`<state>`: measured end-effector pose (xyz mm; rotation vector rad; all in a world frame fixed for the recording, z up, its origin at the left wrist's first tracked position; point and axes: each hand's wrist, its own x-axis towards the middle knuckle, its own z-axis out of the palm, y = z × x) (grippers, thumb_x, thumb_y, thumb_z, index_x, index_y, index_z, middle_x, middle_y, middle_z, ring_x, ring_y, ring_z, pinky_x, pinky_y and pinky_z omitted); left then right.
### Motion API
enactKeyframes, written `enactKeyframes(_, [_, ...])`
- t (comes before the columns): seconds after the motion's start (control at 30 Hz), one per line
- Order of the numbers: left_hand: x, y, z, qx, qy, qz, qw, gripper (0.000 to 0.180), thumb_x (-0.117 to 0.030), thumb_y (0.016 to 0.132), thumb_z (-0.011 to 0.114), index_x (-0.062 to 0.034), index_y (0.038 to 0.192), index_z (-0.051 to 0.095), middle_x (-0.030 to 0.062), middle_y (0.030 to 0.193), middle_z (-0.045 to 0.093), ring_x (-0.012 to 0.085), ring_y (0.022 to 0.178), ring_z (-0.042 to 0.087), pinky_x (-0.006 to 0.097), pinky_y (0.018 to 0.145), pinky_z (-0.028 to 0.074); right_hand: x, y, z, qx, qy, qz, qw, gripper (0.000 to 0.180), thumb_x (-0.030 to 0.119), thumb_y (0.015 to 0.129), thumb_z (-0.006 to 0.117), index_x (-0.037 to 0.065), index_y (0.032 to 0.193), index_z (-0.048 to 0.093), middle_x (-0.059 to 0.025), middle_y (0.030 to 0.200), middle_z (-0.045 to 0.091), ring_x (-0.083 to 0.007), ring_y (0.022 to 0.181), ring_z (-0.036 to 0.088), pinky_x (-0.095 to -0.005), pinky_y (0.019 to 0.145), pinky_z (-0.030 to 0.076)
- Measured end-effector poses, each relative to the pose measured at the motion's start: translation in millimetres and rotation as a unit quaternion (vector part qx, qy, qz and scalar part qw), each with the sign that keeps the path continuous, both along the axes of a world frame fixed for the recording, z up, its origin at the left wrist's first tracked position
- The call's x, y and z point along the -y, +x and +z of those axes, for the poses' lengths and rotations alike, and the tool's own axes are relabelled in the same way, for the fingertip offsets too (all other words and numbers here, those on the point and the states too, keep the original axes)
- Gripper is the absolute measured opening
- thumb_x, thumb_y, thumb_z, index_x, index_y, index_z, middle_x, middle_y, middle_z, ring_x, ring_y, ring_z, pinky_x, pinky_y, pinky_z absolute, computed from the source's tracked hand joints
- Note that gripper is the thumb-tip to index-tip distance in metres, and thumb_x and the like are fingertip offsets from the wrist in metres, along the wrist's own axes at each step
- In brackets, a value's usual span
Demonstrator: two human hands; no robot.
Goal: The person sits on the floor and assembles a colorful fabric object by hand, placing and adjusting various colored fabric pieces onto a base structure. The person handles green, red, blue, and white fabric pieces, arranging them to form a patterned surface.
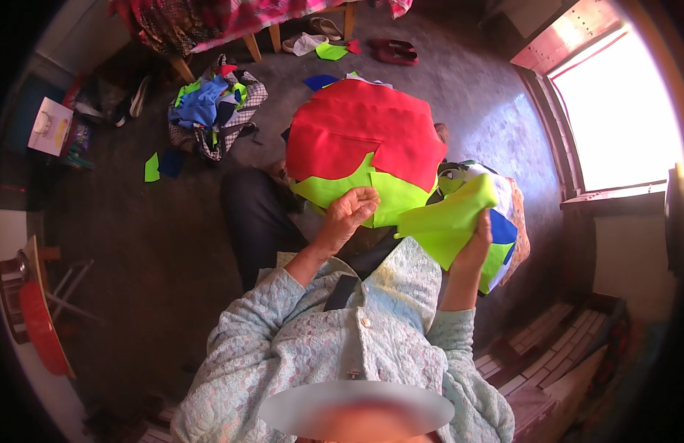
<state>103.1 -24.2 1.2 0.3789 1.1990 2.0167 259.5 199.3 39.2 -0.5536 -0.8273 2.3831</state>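
Observation:
A round bundle or low surface in front of me is spread with red fabric (342,118) on its far side and lime-green fabric (401,193) along its near edge. My left hand (351,214) is closed at that near edge, its fingertips together; whether anything thin is between them is hidden. Off to the right, my right hand (475,247) grips a lime-green cloth piece (449,220), which hangs loosely and sticks out to the left. Beneath and beside it stands a bag (517,255) stuffed with blue, white and green scraps.
A checked bag (246,92) full of cloth scraps sits on the floor at the far left, with a loose green scrap (152,168) nearby. Red shoes (394,52) lie at the far side. A red basin (43,325) is at the left edge, a bright window (622,111) at right.

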Motion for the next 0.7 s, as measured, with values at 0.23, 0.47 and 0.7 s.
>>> enactKeyframes(0.23, [-22,-17,23,-0.418,-0.260,0.107,0.864,0.042,-0.009,0.079,0.073,-0.0033,0.116,0.055,0.0121,0.104,0.060,0.0276,0.082,0.066,0.041,0.068,0.054,-13,33,17,-0.104,-0.033,-0.049,0.993,0.041,0.029,0.103,0.043,0.002,0.134,0.048,-0.0137,0.129,0.057,-0.0293,0.117,0.058,-0.0447,0.101,0.046])
enactKeyframes(0.47, [-46,-34,32,-0.518,-0.455,0.056,0.722,0.024,-0.013,0.077,0.074,-0.0087,0.096,0.062,0.0106,0.095,0.057,0.0330,0.085,0.064,0.045,0.071,0.051,-14,33,10,-0.135,-0.035,-0.035,0.990,0.042,0.029,0.103,0.042,0.002,0.136,0.045,-0.0136,0.131,0.056,-0.0301,0.117,0.057,-0.0452,0.101,0.045])
enactKeyframes(0.7, [-47,-45,36,-0.510,-0.424,0.065,0.745,0.013,-0.011,0.077,0.073,-0.0088,0.084,0.062,0.0101,0.091,0.058,0.0336,0.086,0.063,0.045,0.070,0.051,-11,34,1,-0.136,-0.041,-0.020,0.990,0.040,0.029,0.103,0.043,0.005,0.135,0.049,-0.0115,0.131,0.057,-0.0286,0.118,0.057,-0.0448,0.103,0.044])
